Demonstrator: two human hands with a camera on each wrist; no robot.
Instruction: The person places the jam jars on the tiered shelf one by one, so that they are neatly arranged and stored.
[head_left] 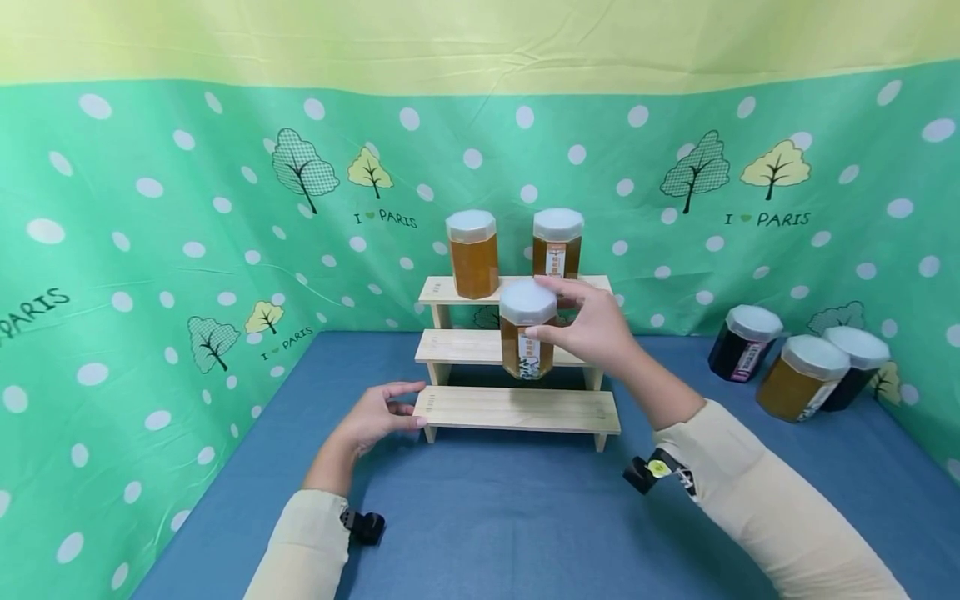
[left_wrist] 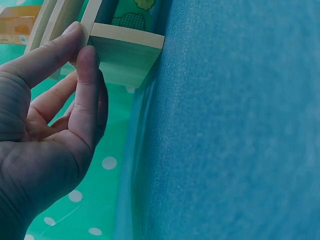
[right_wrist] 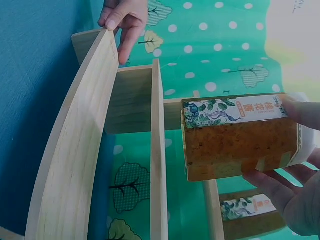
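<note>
A three-step wooden display stand [head_left: 517,408] stands on the blue cloth. At the left end of its lowest board, my left hand [head_left: 375,418] pinches the edge between thumb and fingers, as the left wrist view shows up close. My right hand [head_left: 596,329] grips a white-lidded honey jar [right_wrist: 240,150] around its lid and upper side. That jar is upright, with its amber filling and printed label showing, and overlaps the middle step in the head view. On the top step are an amber honey jar [head_left: 473,262] at left and a labelled honey jar [head_left: 543,250] at right.
On the cloth at right, two dark jars, one at the front left [head_left: 738,350] and one behind [head_left: 862,358], stand near an amber jar [head_left: 791,392]. A green dotted curtain [head_left: 247,192] hangs behind and along the sides.
</note>
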